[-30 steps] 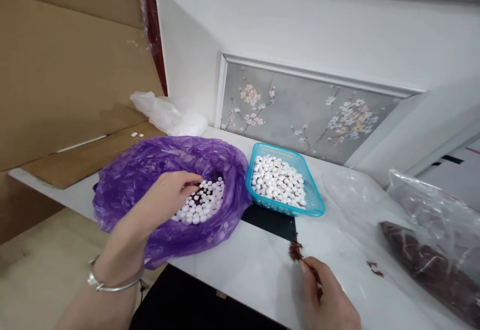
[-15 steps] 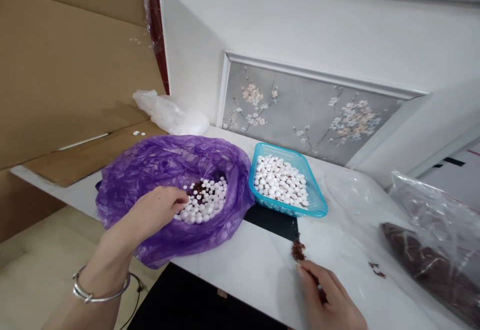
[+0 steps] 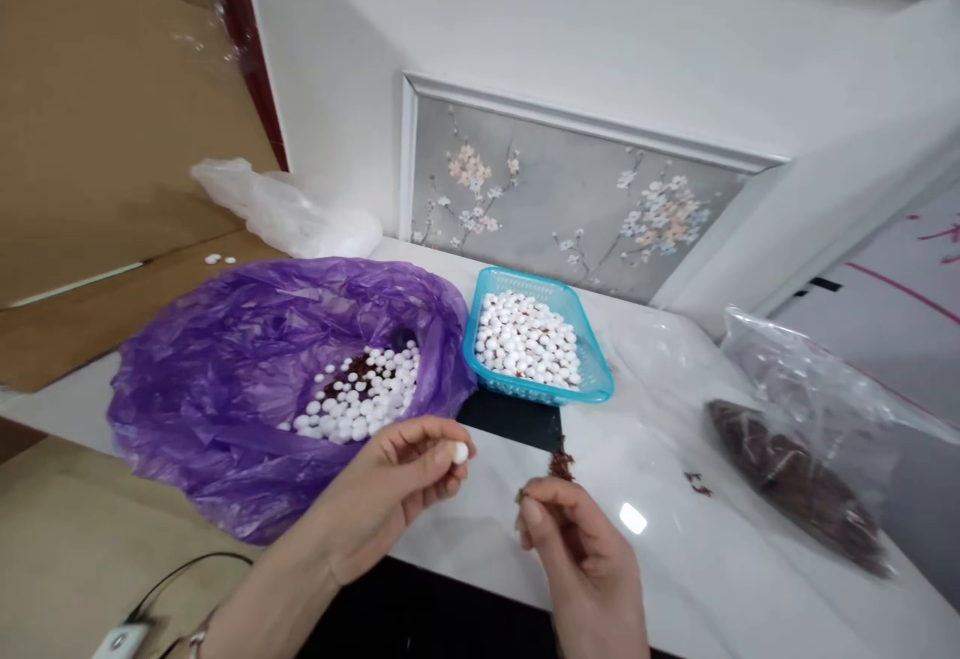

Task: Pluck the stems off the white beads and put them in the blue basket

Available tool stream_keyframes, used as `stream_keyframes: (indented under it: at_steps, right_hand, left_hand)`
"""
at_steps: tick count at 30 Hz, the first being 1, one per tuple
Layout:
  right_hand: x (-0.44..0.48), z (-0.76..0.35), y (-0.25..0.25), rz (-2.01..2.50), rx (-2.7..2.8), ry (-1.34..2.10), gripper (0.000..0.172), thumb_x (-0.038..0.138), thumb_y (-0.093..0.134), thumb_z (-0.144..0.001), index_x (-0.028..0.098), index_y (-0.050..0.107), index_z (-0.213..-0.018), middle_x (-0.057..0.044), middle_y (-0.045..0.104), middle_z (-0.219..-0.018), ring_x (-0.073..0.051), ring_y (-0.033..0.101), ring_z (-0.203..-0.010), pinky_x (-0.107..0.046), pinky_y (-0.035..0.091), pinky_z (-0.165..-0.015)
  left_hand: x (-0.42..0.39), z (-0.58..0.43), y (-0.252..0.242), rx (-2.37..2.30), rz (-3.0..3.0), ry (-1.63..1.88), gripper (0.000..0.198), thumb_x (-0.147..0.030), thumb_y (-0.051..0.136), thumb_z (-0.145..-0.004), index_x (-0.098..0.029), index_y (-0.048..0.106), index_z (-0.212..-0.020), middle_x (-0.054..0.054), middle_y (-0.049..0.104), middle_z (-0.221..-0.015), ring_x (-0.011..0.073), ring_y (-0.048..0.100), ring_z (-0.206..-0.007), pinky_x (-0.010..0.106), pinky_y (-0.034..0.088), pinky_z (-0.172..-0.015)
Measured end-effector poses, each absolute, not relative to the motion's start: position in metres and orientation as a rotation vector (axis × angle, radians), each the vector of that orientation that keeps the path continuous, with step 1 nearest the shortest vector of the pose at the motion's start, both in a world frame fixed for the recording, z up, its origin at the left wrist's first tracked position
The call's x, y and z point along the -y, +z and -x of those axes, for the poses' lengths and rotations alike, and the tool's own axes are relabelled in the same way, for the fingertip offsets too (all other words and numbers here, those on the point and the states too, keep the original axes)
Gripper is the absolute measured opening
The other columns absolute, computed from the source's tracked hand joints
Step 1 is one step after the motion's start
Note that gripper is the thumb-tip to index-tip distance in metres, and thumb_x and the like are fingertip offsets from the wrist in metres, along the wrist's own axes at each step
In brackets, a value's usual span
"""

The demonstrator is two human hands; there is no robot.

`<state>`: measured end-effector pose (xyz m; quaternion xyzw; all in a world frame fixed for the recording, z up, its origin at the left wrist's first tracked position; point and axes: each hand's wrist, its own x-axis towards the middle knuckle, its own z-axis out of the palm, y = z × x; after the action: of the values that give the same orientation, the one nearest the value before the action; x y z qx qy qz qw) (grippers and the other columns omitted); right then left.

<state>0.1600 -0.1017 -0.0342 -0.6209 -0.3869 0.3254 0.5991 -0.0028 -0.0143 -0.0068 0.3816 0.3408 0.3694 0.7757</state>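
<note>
Between the thumb and forefinger of my left hand is a small white ball, held in front of the purple bag's near edge. My right hand is closed in a pinch a little to the right. Something tiny and brownish shows at its fingertips, too small to name. Just behind it on the table lies a pile of reddish-brown shreds. More white balls and brown bits lie inside the open purple plastic bag. A blue basket beside the bag is full of white balls with brown bits among them.
A clear bag of dark brown material lies on the right of the white table. A few brown scraps are near it. Cardboard and a crumpled white bag are at the back left. A wall stands behind.
My left hand has come out of the purple bag, moving right, with a white ball in its fingers. My right hand has moved left and up, closer to it. The view has shifted right.
</note>
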Motion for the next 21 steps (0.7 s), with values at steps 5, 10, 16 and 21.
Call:
stream_keyframes:
  at_steps: [5,10,16,21]
  right_hand:
    - [0.094,-0.153,-0.025,1.297,1.057,0.843,0.015,0.031,0.054,-0.088,0.021,0.058,-0.077,0.003,0.055,-0.065,-0.010,0.052,-0.062,-0.019,0.046,-0.060]
    - [0.090,-0.148,-0.028,1.258,1.053,0.841,0.014,0.029,0.051,-0.091,0.021,0.055,-0.080,0.003,0.055,-0.072,-0.011,0.053,-0.066,-0.020,0.046,-0.063]
    - [0.089,-0.144,-0.027,1.254,1.078,0.847,0.013,0.028,0.049,-0.092,0.021,0.055,-0.082,0.001,0.055,-0.077,-0.013,0.052,-0.070,-0.022,0.046,-0.065]
    - [0.090,-0.145,-0.028,1.265,1.121,0.830,0.012,0.028,0.048,-0.092,0.022,0.054,-0.083,0.001,0.054,-0.080,-0.013,0.051,-0.074,-0.022,0.044,-0.067]
  left_hand:
    - [0.028,-0.026,-0.032,-0.612,-0.565,0.691,0.013,-0.021,0.074,-0.074,-0.014,0.071,-0.084,0.001,0.062,-0.075,0.0073,0.059,-0.067,0.017,0.049,-0.069]
    - [0.026,-0.029,-0.034,-0.522,-0.553,0.695,0.010,-0.022,0.067,-0.081,-0.012,0.068,-0.077,0.000,0.058,-0.069,0.0069,0.056,-0.065,0.017,0.049,-0.067]
    - [0.026,-0.031,-0.034,-0.514,-0.548,0.731,0.013,-0.023,0.068,-0.080,-0.013,0.067,-0.073,0.000,0.057,-0.070,0.0072,0.054,-0.065,0.018,0.047,-0.067]
    - [0.028,-0.030,-0.037,-0.537,-0.570,0.731,0.011,-0.024,0.069,-0.079,-0.013,0.068,-0.074,0.000,0.059,-0.074,0.0083,0.055,-0.069,0.020,0.047,-0.071]
